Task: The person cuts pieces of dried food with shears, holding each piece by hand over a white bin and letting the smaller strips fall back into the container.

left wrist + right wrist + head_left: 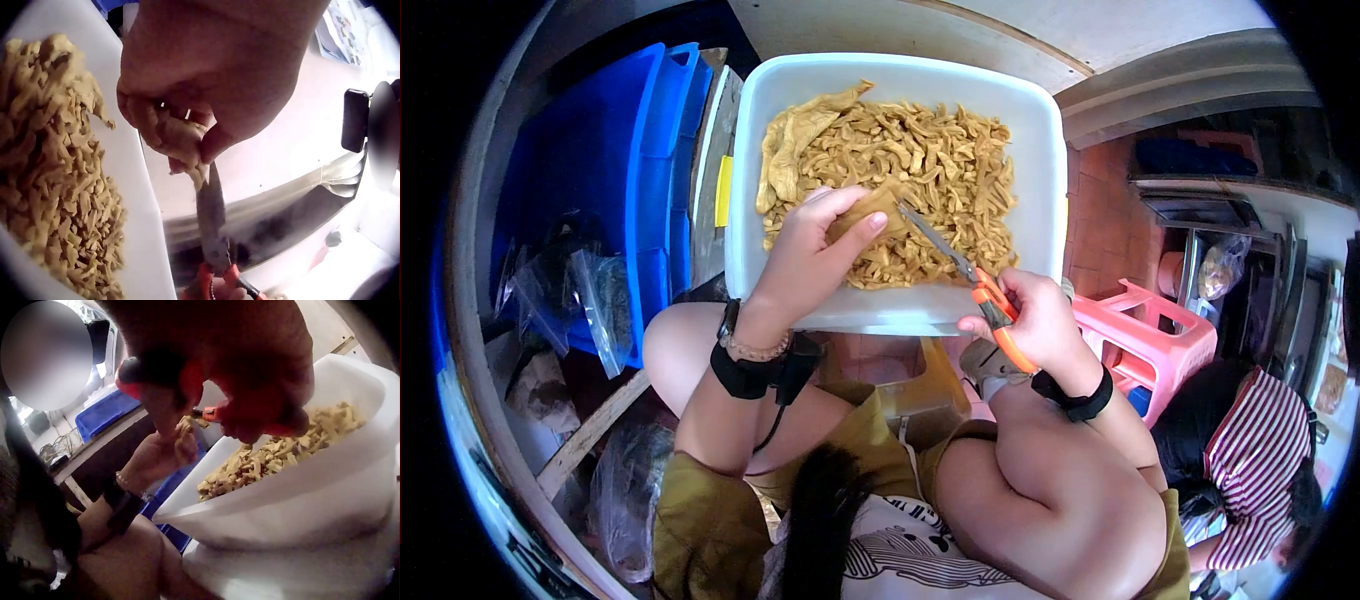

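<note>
A white plastic tub holds a heap of tan, wrinkled strips. Larger uncut tan pieces lie along its left side. Over the heap, my left hand pinches a soft, folded tan piece between thumb and fingers. My right hand grips orange-handled scissors, its fingers round the handles. The scissor blades point up at the piece, their tips right at its edge beside the left thumb. In the right wrist view the hand hides most of the scissors.
Stacked blue crates stand at the left, with clear plastic bags in front. A pink stool is at the right, near another person in a striped top. A yellow-brown stool stands below the tub.
</note>
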Available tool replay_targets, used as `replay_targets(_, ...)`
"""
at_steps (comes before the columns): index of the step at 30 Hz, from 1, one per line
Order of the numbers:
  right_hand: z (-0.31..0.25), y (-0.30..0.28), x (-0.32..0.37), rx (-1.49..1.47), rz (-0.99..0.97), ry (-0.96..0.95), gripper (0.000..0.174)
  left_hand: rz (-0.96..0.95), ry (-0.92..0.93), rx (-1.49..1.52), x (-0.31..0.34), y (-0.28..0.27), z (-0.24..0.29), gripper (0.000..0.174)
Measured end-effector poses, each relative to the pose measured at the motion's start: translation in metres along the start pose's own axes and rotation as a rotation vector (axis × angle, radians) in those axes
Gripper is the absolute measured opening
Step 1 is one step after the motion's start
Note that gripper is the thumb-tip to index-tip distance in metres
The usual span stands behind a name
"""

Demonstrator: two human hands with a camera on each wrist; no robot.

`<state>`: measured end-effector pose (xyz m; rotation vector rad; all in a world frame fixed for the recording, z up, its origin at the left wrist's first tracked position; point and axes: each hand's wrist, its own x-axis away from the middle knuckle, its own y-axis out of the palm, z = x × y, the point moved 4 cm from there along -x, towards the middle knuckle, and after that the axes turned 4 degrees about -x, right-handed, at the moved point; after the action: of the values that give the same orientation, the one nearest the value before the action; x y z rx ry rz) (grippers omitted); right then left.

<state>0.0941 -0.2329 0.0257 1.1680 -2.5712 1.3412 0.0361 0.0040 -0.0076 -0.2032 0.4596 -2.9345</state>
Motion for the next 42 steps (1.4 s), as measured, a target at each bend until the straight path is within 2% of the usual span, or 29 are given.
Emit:
replay_targets(3, -0.004, -0.001, 0.001, -0.01, -0.034, -0.001, 0.057, 0.034, 0.056, 0.052, -0.001, 0.0, 0.0, 0.027)
replay_targets(8, 0.005, 0.005, 0.0, -0.063, -0.076, -0.007, 0.055, -0.075, 0.021, -0.012, 0.002, 0.003, 0.008, 0.023)
replay_targets(12, 0.005, 0.008, 0.0, -0.19, -0.155, 0.003, 0.05, -0.079, -0.008, -0.013, 0.001, 0.004, 0.004, 0.022)
replay_targets(14, 0.013, 0.012, 0.002, -0.223, -0.2, 0.034, 0.05, -0.023, 0.143, -0.214, 0.0, 0.0, 0.009, 0.024)
replay_targets(18, 0.016, 0.015, 0.003, -0.301, -0.272, 0.074, 0.05, -0.022, 0.196, -0.311, 0.0, -0.001, 0.015, 0.023)
replay_targets(20, 0.014, 0.015, 0.003, -0.299, -0.289, 0.083, 0.05, -0.012, 0.322, -0.55, 0.001, -0.001, 0.023, 0.019)
replay_targets(29, 0.016, 0.017, 0.002, -0.232, -0.299, 0.142, 0.051, -0.021, 0.413, -0.818, 0.005, 0.005, 0.025, 0.008)
replay_targets(34, 0.013, 0.017, -0.001, -0.204, -0.231, 0.13, 0.05, 0.048, 0.338, -0.666, 0.004, 0.001, 0.02, 0.013)
replay_targets(36, 0.011, 0.016, -0.002, -0.243, -0.157, 0.142, 0.044, 0.075, 0.313, -0.622, 0.004, -0.001, 0.02, 0.016)
replay_targets(38, 0.012, 0.012, -0.002, -0.207, -0.14, 0.109, 0.046, 0.051, 0.174, -0.586, 0.001, -0.005, 0.017, 0.024)
replay_targets(42, 0.008, 0.007, -0.001, -0.244, -0.1, 0.035, 0.051, 0.087, 0.077, -0.362, 0.0, -0.008, 0.006, 0.028)
